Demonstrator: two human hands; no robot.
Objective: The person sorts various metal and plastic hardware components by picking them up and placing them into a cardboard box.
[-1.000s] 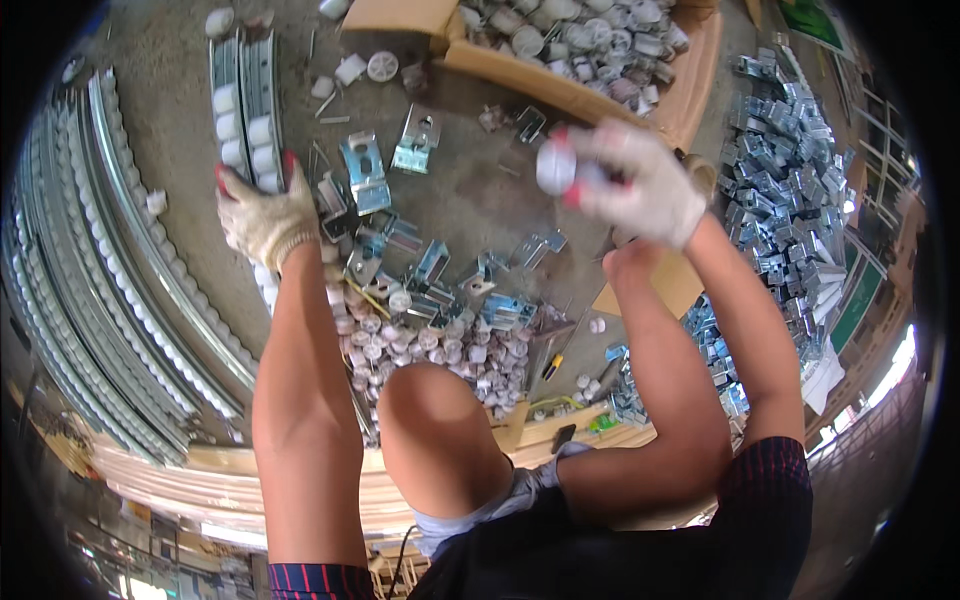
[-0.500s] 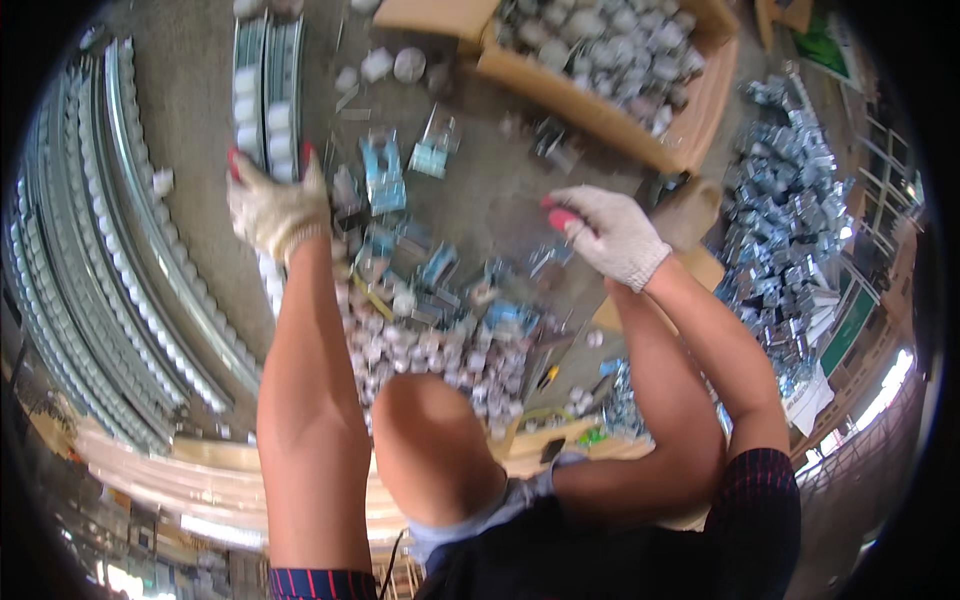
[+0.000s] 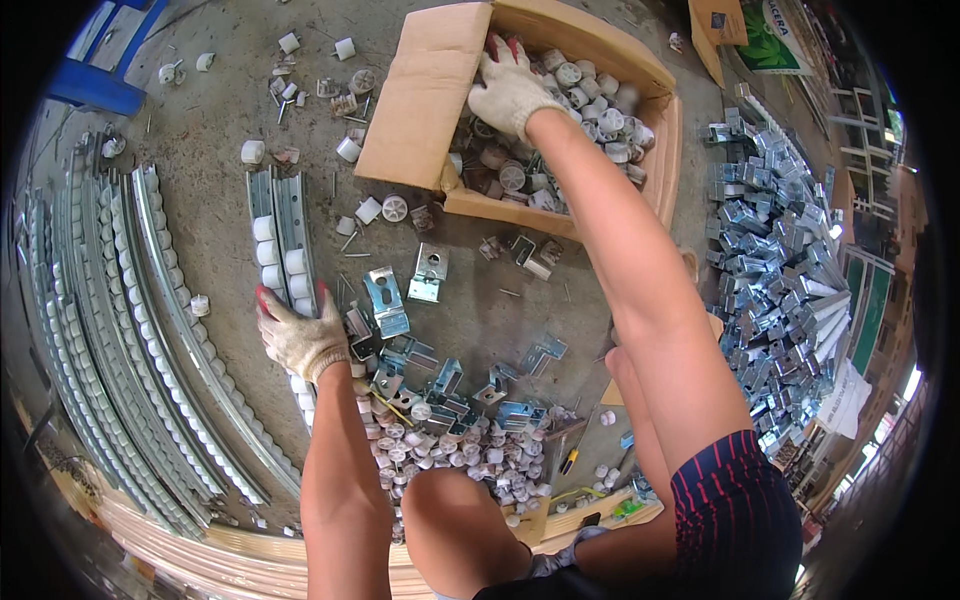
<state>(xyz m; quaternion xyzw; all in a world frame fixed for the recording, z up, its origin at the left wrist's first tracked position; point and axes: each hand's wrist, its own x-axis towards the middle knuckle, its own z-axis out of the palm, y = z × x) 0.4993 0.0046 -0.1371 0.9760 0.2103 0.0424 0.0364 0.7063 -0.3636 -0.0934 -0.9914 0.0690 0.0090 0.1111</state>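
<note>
My left hand (image 3: 303,335), in a knit glove with red fingertips, is wrapped round a pair of metal roller rails (image 3: 291,215). White rollers (image 3: 265,240) are set along the rails, which run on beneath the glove and forearm. My right hand (image 3: 512,88), gloved alike, reaches into the far left part of a cardboard box (image 3: 425,95), with its fingers stretched out and apart. White and greyish rollers (image 3: 605,120) fill the box under and beside that hand. Nothing shows in its fingers, though the palm side is hidden.
Long roller rails (image 3: 150,290) lie in rows at left. Bent metal brackets (image 3: 386,302) and a heap of rollers (image 3: 480,462) lie before my knee. A large bracket pile (image 3: 780,260) is at right. A yellow cutter (image 3: 569,461) and a blue frame (image 3: 100,90) also show.
My right hand has moved forward and left, from above the floor into the box. My left hand keeps its hold on the rails. The whole view has shifted, showing more floor ahead.
</note>
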